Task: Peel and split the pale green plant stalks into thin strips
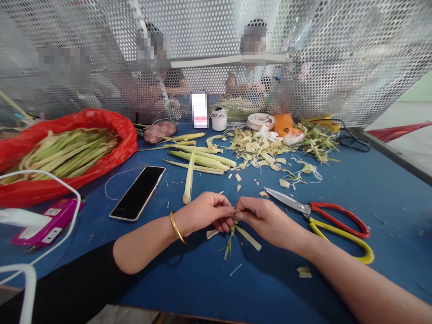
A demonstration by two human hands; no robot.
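Both hands meet above the blue table, fingertips almost touching. My left hand, with a gold bangle on the wrist, is closed in a pinch on a small bundle of leaf strips. My right hand pinches the same bundle from the other side. Thin green ends hang down from it, and a flat pale strip sticks out to the lower right. The upper part of the bundle is hidden by the fingers. Scissors with one red and one yellow handle lie to the right of my right hand.
Long pale-green leaves lie beyond my hands. A red bag of leaves and a phone are at left, scraps and white thread at back right. People sit behind a perforated screen.
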